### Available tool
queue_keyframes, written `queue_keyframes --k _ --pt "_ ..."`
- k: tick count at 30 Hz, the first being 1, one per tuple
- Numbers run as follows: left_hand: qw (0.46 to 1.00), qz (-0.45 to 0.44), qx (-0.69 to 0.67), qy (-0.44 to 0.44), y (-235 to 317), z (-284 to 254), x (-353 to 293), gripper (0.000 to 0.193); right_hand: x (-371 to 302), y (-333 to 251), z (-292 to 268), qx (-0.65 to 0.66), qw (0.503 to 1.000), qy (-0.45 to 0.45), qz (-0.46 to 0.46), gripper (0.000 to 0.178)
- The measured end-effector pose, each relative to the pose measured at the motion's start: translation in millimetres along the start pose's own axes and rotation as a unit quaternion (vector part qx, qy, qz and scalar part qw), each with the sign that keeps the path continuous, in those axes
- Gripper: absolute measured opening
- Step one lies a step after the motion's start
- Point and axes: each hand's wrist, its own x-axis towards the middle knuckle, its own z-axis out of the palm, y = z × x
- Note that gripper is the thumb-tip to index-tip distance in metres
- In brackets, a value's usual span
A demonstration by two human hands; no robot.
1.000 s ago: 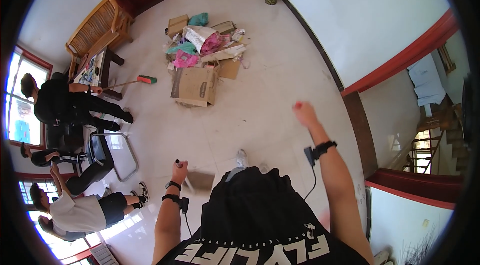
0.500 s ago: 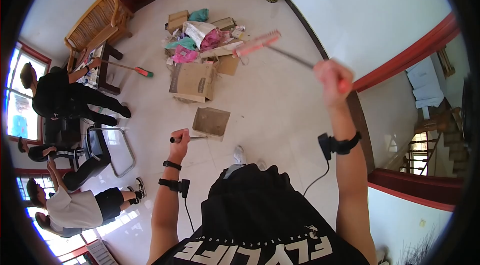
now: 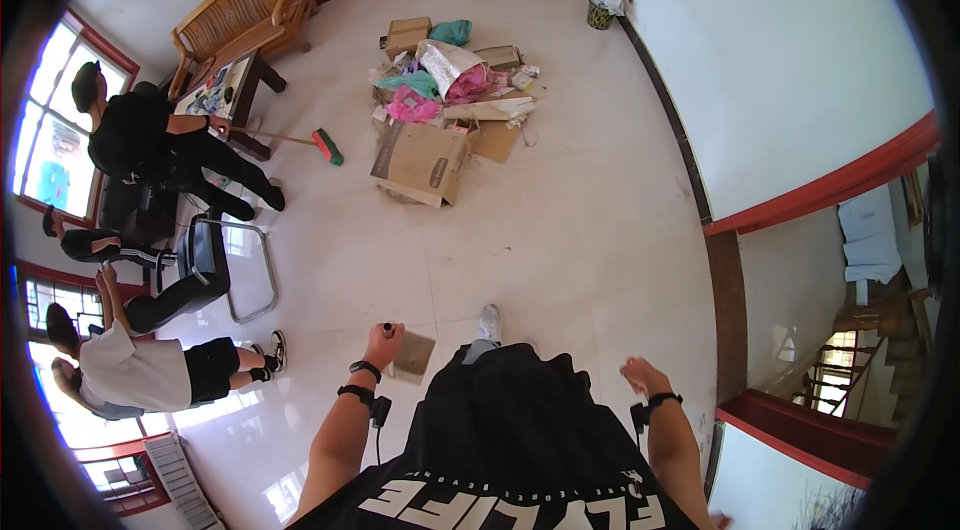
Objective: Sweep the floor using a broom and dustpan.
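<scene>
Left hand [image 3: 382, 346] fisted round dustpan [image 3: 414, 360] handle; right hand [image 3: 650, 376] out to side, hold unclear.

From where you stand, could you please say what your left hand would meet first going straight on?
The left hand would cross pale tiled floor, then probably meet the large brown cardboard box near its right edge; depth is unclear.

wooden bench [image 3: 245, 8]: beside low table [image 3: 243, 93] | black chair [image 3: 205, 255]: metal frame [image 3: 268, 280]

The left grip [image 3: 380, 345] is closed in a fist, the right grip [image 3: 647, 377] turned inward.
</scene>
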Motion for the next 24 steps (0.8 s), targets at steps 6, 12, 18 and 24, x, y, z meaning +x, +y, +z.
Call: queue_keyframes --k 6,12,18,24 --pt "0.987 -0.131 0.094 0.003 -41.7 5.3 -19.1 0.045 -35.2 51.6 33.7 0.096 0.974 0.017 0.202 0.025" --pt "0.991 -0.078 0.106 0.024 -10.9 29.0 3.3 0.047 2.4 -16.6 18.9 0.108 0.985 0.122 0.058 0.027" --pt "0.999 -0.036 0.022 -0.024 115.0 29.8 68.6 0.041 14.7 -89.9 -54.2 0.05 0.886 0.447 -0.116 0.03" --pt "0.96 0.223 -0.166 -0.039 242.4 -36.0 55.5 0.039 -36.8 -99.6 -105.2 0.295 0.747 0.492 -0.336 0.03"
